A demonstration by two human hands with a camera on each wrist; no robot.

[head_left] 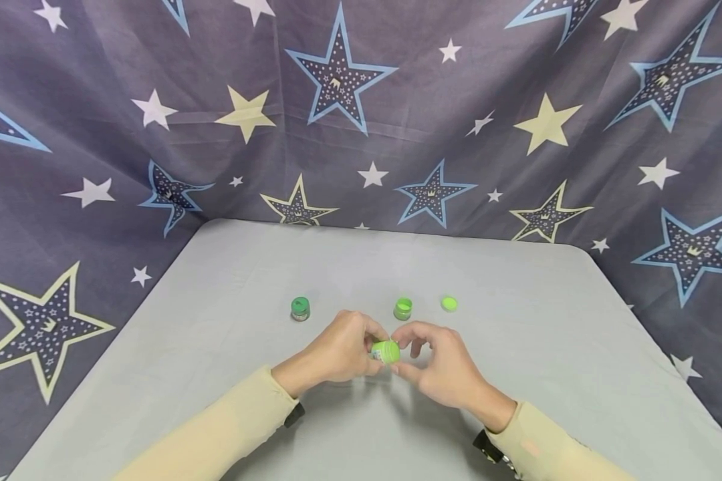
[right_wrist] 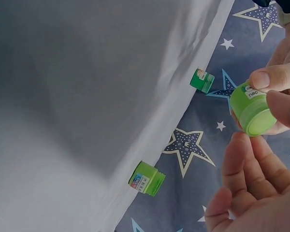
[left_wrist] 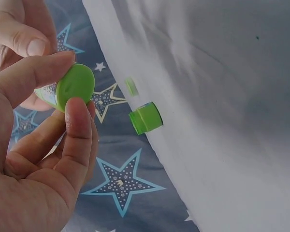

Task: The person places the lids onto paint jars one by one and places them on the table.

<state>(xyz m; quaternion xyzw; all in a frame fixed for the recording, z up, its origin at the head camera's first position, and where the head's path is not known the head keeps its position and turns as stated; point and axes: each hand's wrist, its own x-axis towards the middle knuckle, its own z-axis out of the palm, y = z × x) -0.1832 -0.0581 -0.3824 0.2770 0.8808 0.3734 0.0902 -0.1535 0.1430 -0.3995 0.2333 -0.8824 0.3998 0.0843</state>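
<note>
Held between the two hands, a lime-green paint jar (head_left: 386, 352) is hovering above the grey surface (head_left: 361, 267), lying on its side near the front of the layout. The left hand (head_left: 343, 347) is gripping its body from 9 o'clock, and the right hand (head_left: 442, 367) is reaching in from 3 o'clock, its thumb and fingertips lightly pinching the pale green end. The risk here is lying mostly in that tilt: if the end is coming loose while the jar is leaning sideways, whatever the jar is holding could be running out onto the cloth. A slip is also threatening, since the fingertips are bearing on smooth, rounded plastic, and an uneven pull from the right could be wrenching the jar from the left. An open lime jar (head_left: 403, 314) is standing at about 1 o'clock from the held one, close enough to the right hand's fingers that a stray knuckle could be tipping it. Its mouth is facing up and showing bright green material inside, while a loose lime lid (head_left: 449, 304) is resting at 2 o'clock, off any jar. At 10 o'clock a dark green jar (head_left: 301, 312) is standing upright and wearing its lid, so its filling is staying out of sight. The held jar is carrying a printed label (right_wrist: 254, 92), but its contents are not showing, and I cannot tell how firmly its end is seated.
</note>
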